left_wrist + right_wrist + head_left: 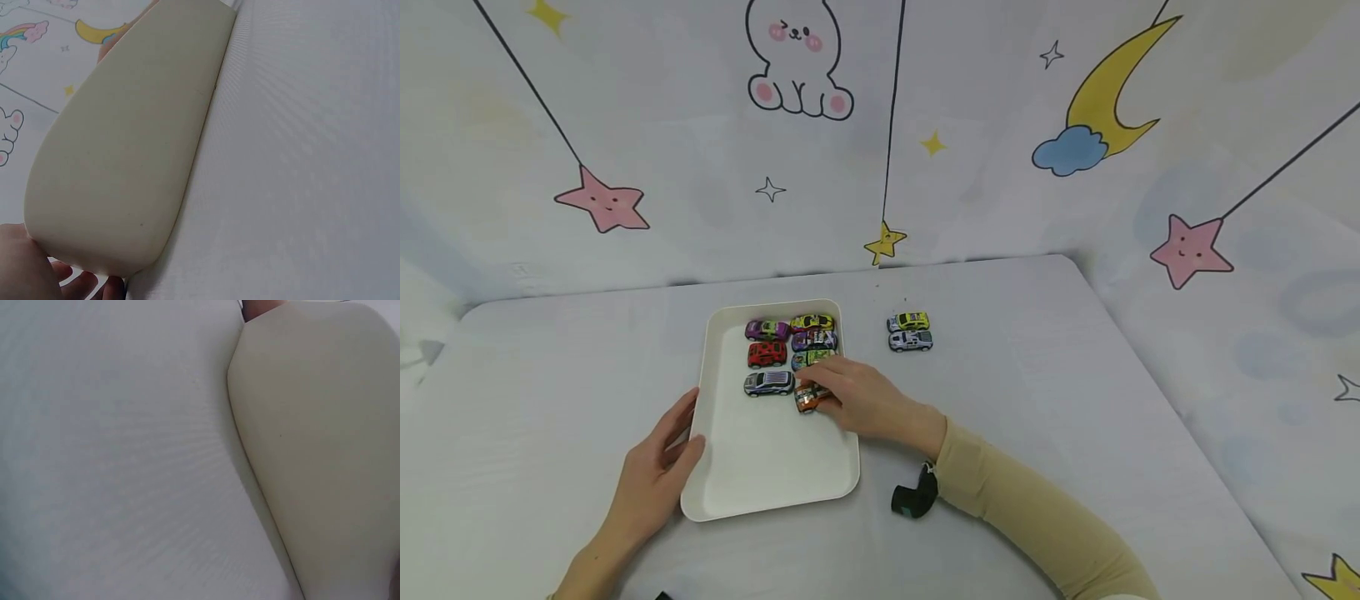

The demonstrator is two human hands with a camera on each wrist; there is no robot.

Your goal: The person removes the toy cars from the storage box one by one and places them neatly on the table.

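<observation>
The right hand [865,404] pinches a small orange die-cast toy car [808,398] at its fingertips; light, rigid, slick-painted, it is probably best gripped by its sides. The left hand [658,471], fingers relaxed, steadies the white plastic tray [760,467].

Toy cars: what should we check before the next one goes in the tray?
1. Left hand steadies the tray: ok.
2. Right hand grips the orange car over the tray: ok.
3. Orange car set down flat: cannot tell, fingers cover it.
4. Bare room in the tray's near half: ok.
5. Yellow car and silver car wait on the table, outside the tray: ok.
</observation>
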